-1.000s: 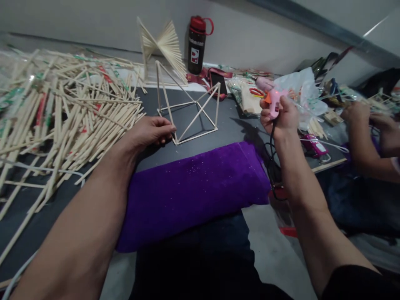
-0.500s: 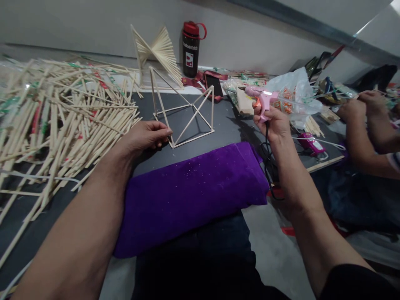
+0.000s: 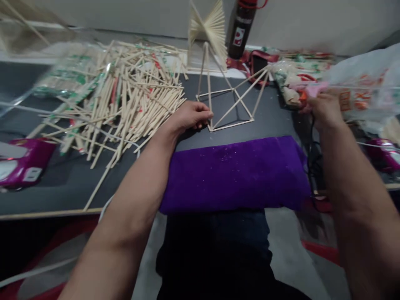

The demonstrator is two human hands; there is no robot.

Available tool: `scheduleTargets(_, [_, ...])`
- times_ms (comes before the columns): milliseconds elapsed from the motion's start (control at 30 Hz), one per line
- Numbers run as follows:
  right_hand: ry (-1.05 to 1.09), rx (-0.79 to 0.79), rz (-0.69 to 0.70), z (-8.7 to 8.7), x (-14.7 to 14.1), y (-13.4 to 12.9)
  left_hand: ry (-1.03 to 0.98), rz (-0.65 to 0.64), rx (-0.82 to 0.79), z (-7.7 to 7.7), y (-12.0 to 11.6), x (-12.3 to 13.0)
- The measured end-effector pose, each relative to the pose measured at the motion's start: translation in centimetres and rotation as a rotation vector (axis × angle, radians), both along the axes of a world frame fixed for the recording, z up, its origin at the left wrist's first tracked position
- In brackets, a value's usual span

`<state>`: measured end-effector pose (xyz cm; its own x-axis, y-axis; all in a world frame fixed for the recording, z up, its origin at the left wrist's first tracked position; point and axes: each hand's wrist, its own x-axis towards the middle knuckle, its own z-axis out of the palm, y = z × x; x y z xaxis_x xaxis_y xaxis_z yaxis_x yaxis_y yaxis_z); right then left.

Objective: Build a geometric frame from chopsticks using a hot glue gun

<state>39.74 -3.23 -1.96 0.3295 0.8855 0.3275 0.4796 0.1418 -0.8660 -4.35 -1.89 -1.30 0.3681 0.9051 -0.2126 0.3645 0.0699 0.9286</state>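
My left hand (image 3: pixel 195 116) pinches the near left corner of a stick frame (image 3: pixel 233 123), which stands on the dark table (image 3: pixel 184 143) with two peaks of thin wooden sticks. Out to the right, my right hand (image 3: pixel 323 106) is wrapped round a pink glue gun (image 3: pixel 315 88), blurred, with an orange trigger. A folded purple cloth (image 3: pixel 234 175) lies along the table's front edge between my arms. To the left of my left hand spreads a large heap of loose wooden sticks (image 3: pixel 140 100).
Behind the frame stand a twisted stick model (image 3: pixel 208 29) and a dark bottle (image 3: pixel 242 31). A plastic bag (image 3: pixel 368 79) lies at the right. Magenta devices sit at far left (image 3: pixel 31 162) and far right (image 3: pixel 386 154). A cable hangs below my right hand.
The view has turned left, so things appear further right and another person's hands have left the picture. My right hand has lowered the glue gun towards the packets; my left hand keeps its pinch.
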Motion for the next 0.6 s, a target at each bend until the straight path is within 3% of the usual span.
scheduleTargets(33, [-0.036,-0.071,-0.108,0.0,-0.1,0.1,-0.004,0.0,-0.002,-0.1,0.0,0.0])
scheduleTargets(100, [-0.367,-0.371,-0.485,0.5,-0.6,-0.5,-0.012,0.001,-0.006,-0.2,0.0,0.1])
scheduleTargets(133, [-0.538,-0.435,-0.573,0.8,-1.2,-1.1,-0.017,0.002,-0.011,-0.1,-0.1,0.2])
scheduleTargets(200, [-0.77,-0.329,-0.633,1.5,-3.1,-3.0,-0.024,0.007,-0.021,0.0,-0.2,0.3])
scheduleTargets(267, [-0.826,-0.226,-0.467,2.1,-6.1,-5.1,-0.014,0.016,-0.023,0.3,-0.4,0.5])
scheduleTargets(367, [-0.674,-0.178,0.058,2.2,-11.7,-7.2,0.02,0.008,-0.007,0.3,-0.4,0.6])
scheduleTargets(433, [-0.612,-0.198,0.319,1.6,-15.2,-7.3,0.035,-0.012,0.008,0.2,-0.2,0.6])
scheduleTargets(600, [-0.816,-0.089,0.387,-1.7,-19.7,-4.7,0.074,-0.045,0.026,-0.1,0.0,0.5])
